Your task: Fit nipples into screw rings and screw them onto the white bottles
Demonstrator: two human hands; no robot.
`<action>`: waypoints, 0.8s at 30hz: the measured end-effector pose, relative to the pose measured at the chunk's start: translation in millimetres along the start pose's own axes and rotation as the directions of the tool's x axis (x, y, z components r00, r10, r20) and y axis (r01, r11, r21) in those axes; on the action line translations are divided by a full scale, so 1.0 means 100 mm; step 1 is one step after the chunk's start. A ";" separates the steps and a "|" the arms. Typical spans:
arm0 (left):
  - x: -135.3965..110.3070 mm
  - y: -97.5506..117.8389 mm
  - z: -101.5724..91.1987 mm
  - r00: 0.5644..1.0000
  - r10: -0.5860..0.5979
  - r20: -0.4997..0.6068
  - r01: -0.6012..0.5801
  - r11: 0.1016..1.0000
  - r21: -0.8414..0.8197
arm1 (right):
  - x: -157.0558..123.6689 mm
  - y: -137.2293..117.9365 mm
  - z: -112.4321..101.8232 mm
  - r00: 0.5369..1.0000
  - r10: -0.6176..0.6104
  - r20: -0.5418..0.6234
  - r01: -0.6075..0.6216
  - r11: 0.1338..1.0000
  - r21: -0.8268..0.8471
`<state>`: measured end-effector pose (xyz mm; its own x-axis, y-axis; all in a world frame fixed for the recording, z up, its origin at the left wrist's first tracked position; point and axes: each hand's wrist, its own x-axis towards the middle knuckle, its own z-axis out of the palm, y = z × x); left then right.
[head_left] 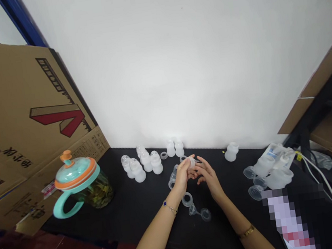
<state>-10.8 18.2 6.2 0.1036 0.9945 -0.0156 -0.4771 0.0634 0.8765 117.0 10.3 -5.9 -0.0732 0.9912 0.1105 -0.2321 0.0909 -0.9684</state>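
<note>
Over the middle of the black table, my left hand [182, 176] is closed on a small whitish bottle collar [191, 162], held between thumb and fingers. Beside it, my right hand [209, 177] has its fingers apart and loosely curled, the tips close to the left fingers; whether they touch is unclear. Below the hands lie a loose clear ring [187, 199], a clear funnel-like piece [192, 209] and a round clear piece [205, 215]. More clear parts [171, 183] lie partly hidden behind my left hand. Several white bottles with clear caps [137, 170] stand to the left.
Two white bottles [175, 148] stand by the wall, another bottle [231, 151] to the right. A teal-lidded jug [83, 180] stands at left before a large carton [15, 120]. Clear cup-shaped parts [256, 192], larger translucent pieces [279, 177] and white cables [320, 181] are at right.
</note>
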 end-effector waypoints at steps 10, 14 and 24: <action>-0.01 -0.01 0.03 0.999 -0.042 0.026 0.037 0.986 0.165 | 0.04 -0.01 -0.08 0.981 -0.159 -0.107 0.138 0.974 -0.181; -0.03 0.02 0.05 1.000 -0.014 -0.007 0.015 0.976 0.216 | 0.05 -0.01 -0.11 0.967 -0.215 -0.135 0.176 0.951 -0.253; -0.02 0.00 0.07 0.998 -0.057 0.026 0.050 0.975 0.216 | -0.01 -0.06 -0.09 0.949 -0.290 -0.124 0.224 0.896 -0.383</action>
<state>-5.3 15.4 9.7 0.1533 0.9868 -0.0525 -0.2715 0.0931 0.9579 126.8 10.1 -2.0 0.1185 0.9262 0.3579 0.1470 0.3401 -0.9288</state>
